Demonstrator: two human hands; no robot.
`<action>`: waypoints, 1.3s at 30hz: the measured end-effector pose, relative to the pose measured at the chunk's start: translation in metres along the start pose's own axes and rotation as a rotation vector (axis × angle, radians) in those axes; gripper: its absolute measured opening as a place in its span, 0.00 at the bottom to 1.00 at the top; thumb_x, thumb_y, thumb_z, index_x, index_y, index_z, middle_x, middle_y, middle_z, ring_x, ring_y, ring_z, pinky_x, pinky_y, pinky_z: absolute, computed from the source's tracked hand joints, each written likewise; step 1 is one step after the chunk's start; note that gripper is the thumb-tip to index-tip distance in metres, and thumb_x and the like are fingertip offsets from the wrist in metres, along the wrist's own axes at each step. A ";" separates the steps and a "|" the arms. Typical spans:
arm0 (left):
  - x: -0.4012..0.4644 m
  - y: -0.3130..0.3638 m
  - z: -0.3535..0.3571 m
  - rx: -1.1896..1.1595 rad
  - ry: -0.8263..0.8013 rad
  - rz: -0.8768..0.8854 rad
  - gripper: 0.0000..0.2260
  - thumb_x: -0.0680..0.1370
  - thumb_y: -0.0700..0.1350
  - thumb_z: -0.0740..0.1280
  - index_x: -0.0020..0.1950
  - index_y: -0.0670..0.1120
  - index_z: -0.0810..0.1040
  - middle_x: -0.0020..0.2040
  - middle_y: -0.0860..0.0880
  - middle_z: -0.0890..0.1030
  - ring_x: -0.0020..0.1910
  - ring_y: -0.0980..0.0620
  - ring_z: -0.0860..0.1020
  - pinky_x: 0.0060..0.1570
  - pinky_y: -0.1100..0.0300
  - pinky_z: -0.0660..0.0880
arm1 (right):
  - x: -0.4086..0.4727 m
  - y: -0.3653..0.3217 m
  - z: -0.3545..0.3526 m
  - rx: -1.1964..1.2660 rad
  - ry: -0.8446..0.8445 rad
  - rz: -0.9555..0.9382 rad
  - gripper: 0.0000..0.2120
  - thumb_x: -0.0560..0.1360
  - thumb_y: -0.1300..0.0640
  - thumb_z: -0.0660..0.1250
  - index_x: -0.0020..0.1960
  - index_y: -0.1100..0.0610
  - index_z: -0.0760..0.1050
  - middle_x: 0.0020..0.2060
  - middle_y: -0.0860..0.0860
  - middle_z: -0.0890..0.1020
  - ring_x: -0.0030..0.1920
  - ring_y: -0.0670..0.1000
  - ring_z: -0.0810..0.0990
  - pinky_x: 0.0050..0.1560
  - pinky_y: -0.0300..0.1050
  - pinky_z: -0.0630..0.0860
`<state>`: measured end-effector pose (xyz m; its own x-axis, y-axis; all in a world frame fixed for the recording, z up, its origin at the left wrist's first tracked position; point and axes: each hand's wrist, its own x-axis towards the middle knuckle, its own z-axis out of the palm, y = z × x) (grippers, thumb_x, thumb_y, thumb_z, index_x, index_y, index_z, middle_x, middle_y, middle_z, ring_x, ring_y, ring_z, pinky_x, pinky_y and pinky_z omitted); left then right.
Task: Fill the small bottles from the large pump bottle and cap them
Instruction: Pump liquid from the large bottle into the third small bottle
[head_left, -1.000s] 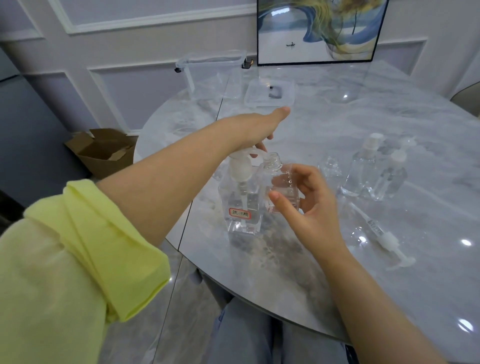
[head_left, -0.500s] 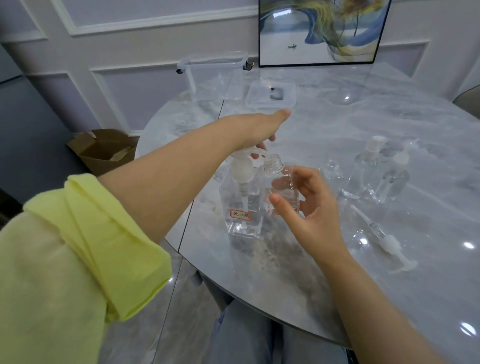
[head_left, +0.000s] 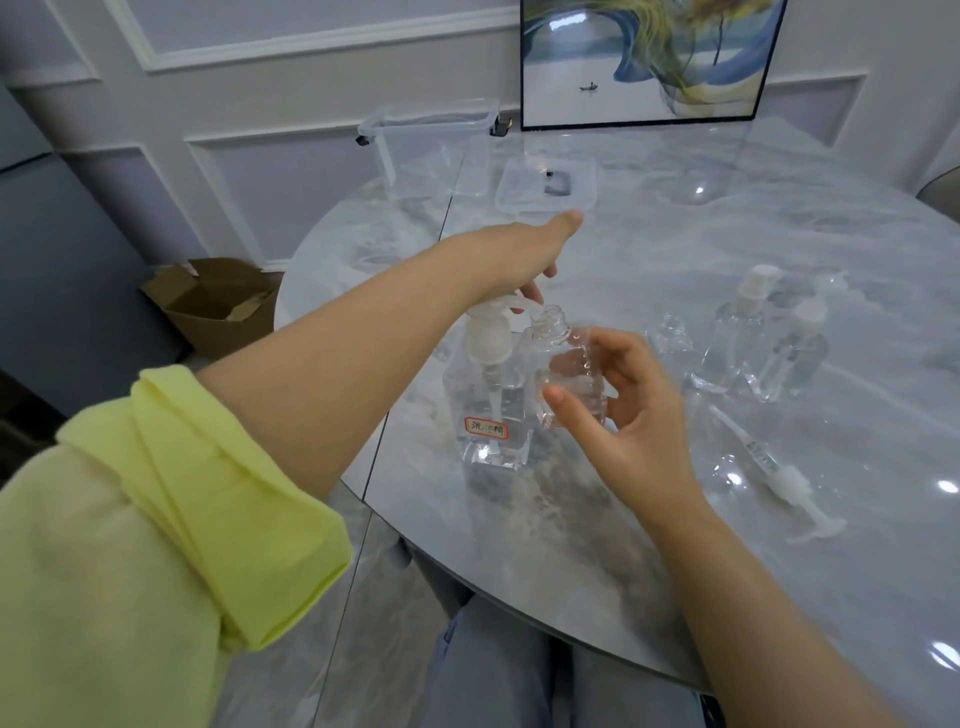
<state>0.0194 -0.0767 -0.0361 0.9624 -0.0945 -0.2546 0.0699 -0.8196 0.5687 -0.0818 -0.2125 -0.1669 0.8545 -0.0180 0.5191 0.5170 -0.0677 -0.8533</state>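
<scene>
A clear large pump bottle (head_left: 491, 410) with a red-edged label stands near the front edge of a grey marble tabletop (head_left: 675, 244). The left hand (head_left: 524, 254) rests on its white pump head, fingers laid over it. The right hand (head_left: 628, 410) pinches an uncapped small bottle (head_left: 563, 364), tilted so its neck sits at the spout. To the right stand an open empty bottle (head_left: 670, 338) and two capped bottles (head_left: 763, 338); a loose pump cap (head_left: 784, 480) lies nearer. A clear container (head_left: 431, 150) and its lid (head_left: 545, 189) sit at the far side.
</scene>
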 end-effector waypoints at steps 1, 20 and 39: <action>0.000 0.000 0.000 -0.017 -0.001 -0.008 0.32 0.82 0.68 0.46 0.63 0.48 0.79 0.53 0.47 0.84 0.51 0.50 0.81 0.44 0.56 0.72 | 0.000 0.000 0.000 -0.001 -0.002 -0.003 0.19 0.73 0.51 0.76 0.62 0.52 0.76 0.54 0.46 0.82 0.57 0.53 0.84 0.51 0.59 0.84; 0.006 -0.002 0.003 0.026 -0.041 -0.028 0.32 0.83 0.66 0.48 0.53 0.43 0.82 0.55 0.46 0.84 0.42 0.49 0.79 0.52 0.55 0.74 | 0.001 0.001 0.000 -0.016 0.002 -0.030 0.20 0.74 0.54 0.75 0.63 0.55 0.76 0.54 0.48 0.82 0.56 0.53 0.84 0.48 0.57 0.84; 0.008 -0.001 0.003 0.074 -0.024 0.039 0.33 0.83 0.66 0.46 0.56 0.44 0.82 0.55 0.48 0.83 0.51 0.51 0.80 0.43 0.57 0.68 | 0.001 0.000 0.000 0.018 0.007 0.007 0.20 0.73 0.48 0.75 0.63 0.49 0.76 0.53 0.48 0.83 0.57 0.54 0.84 0.44 0.61 0.85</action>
<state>0.0264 -0.0785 -0.0406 0.9575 -0.1397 -0.2522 0.0120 -0.8547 0.5190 -0.0809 -0.2126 -0.1669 0.8576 -0.0252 0.5137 0.5122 -0.0495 -0.8575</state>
